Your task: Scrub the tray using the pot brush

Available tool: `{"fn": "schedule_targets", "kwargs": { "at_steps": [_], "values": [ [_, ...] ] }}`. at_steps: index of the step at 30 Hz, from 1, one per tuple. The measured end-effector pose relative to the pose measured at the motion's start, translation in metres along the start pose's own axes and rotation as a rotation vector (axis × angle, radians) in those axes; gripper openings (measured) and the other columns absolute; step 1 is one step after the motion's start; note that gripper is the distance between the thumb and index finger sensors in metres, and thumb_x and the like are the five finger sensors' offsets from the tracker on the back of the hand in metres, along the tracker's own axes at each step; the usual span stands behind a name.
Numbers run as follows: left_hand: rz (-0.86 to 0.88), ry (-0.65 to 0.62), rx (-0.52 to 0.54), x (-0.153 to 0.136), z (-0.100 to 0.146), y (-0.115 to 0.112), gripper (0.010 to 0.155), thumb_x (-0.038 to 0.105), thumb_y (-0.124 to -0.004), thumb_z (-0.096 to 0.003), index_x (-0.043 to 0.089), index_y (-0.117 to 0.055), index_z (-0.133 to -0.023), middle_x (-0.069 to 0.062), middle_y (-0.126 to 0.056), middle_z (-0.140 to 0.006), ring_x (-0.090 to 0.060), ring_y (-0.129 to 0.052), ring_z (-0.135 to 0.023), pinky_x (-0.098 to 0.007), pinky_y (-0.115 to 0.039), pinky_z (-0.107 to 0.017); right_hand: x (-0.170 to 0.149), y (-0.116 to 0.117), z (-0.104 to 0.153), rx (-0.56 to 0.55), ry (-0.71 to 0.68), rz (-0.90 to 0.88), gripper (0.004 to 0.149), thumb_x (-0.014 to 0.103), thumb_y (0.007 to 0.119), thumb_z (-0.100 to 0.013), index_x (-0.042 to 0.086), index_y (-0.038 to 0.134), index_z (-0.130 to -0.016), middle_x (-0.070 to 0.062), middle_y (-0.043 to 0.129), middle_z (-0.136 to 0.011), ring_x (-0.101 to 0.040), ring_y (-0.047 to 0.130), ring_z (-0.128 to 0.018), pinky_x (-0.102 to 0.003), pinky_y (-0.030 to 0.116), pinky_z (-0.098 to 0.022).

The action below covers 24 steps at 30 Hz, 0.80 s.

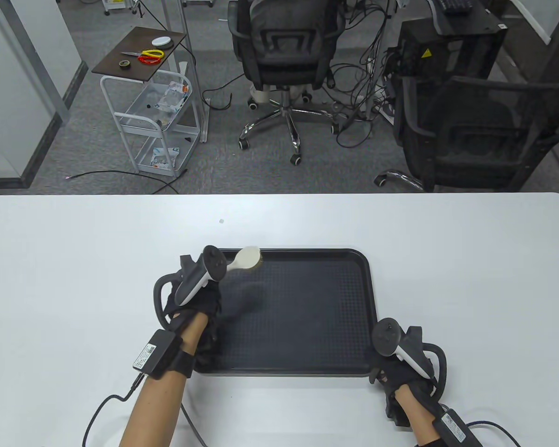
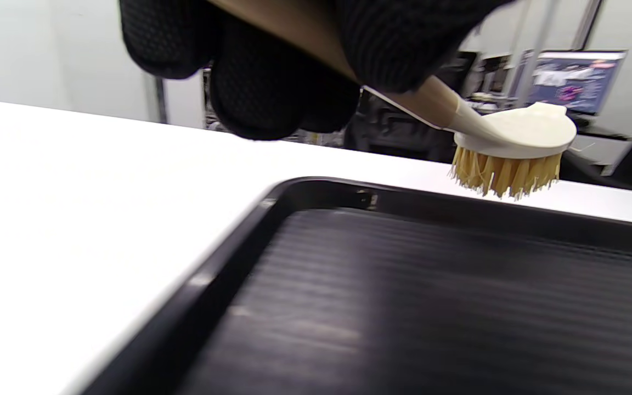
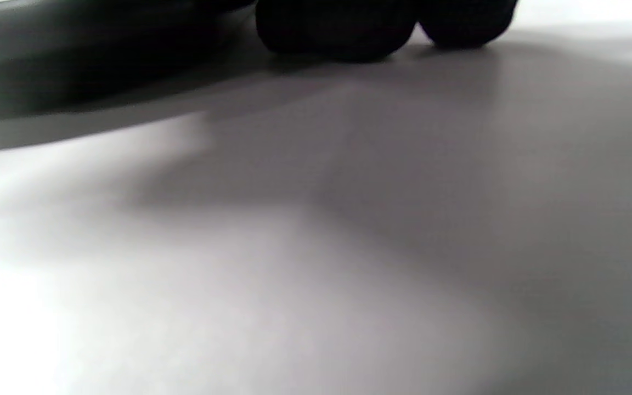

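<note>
A black ribbed tray (image 1: pixel 307 316) lies on the white table (image 1: pixel 74 260). My left hand (image 1: pixel 193 298) grips the handle of the pot brush (image 1: pixel 248 257). In the left wrist view the brush's cream head with tan bristles (image 2: pixel 513 159) hangs a little above the tray's far rim (image 2: pixel 404 197), not touching it. My right hand (image 1: pixel 396 368) rests at the tray's near right corner. In the right wrist view its fingertips (image 3: pixel 338 27) press on the table next to the tray's edge (image 3: pixel 47 71). Whether they touch the tray I cannot tell.
The table's far edge (image 1: pixel 279 194) runs behind the tray. Beyond it stand two office chairs (image 1: pixel 286 51), a wire trolley (image 1: pixel 158 116) and loose cables on the floor. Cables from my wrists trail over the near table edge.
</note>
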<state>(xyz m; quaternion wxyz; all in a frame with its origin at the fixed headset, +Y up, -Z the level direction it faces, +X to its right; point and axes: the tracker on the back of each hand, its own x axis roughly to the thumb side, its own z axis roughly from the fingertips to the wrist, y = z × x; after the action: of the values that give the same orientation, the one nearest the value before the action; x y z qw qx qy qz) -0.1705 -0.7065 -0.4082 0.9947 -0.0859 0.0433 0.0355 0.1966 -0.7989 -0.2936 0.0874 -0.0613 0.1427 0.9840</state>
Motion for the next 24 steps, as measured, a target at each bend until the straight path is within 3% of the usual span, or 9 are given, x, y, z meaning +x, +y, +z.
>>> {"fn": "schedule_targets", "kwargs": {
  "at_steps": [8,13,18,24],
  "values": [
    [-0.013,-0.177,-0.03,0.101,0.005,-0.024,0.057,0.034,-0.074,-0.0458,0.041,-0.067,-0.102,-0.001,-0.079,-0.094,-0.022,-0.092,-0.073,-0.048,-0.071,-0.065,0.0,0.0,0.0,0.002,-0.002,0.002,0.071,0.045,0.071,-0.051,0.011,0.044,-0.108,-0.009,0.073,-0.085,-0.021,0.083,-0.062,-0.051,0.069,-0.061],
    [-0.041,-0.226,-0.058,0.143,0.006,-0.044,0.057,0.034,-0.074,-0.0456,0.041,-0.066,-0.102,0.0,-0.079,-0.095,-0.022,-0.092,-0.073,-0.048,-0.072,-0.065,0.0,0.0,0.0,0.004,-0.002,-0.004,0.071,0.045,0.071,-0.051,0.011,0.044,-0.108,-0.009,0.073,-0.085,-0.021,0.083,-0.062,-0.051,0.069,-0.061],
    [-0.015,-0.236,-0.092,0.158,0.006,-0.057,0.057,0.034,-0.074,-0.0459,0.041,-0.066,-0.102,-0.001,-0.078,-0.095,-0.022,-0.092,-0.074,-0.048,-0.071,-0.065,0.0,0.0,0.0,0.004,-0.002,-0.002,0.071,0.045,0.071,-0.051,0.011,0.044,-0.108,-0.009,0.073,-0.085,-0.02,0.083,-0.062,-0.051,0.069,-0.061],
    [-0.05,-0.212,-0.085,0.153,0.005,-0.061,0.057,0.034,-0.074,-0.0457,0.042,-0.066,-0.102,-0.001,-0.079,-0.094,-0.022,-0.092,-0.073,-0.047,-0.072,-0.065,-0.001,0.0,-0.001,0.006,-0.004,-0.006,0.071,0.045,0.071,-0.051,0.011,0.044,-0.108,-0.009,0.073,-0.085,-0.02,0.083,-0.062,-0.051,0.069,-0.061]
  ]
}}
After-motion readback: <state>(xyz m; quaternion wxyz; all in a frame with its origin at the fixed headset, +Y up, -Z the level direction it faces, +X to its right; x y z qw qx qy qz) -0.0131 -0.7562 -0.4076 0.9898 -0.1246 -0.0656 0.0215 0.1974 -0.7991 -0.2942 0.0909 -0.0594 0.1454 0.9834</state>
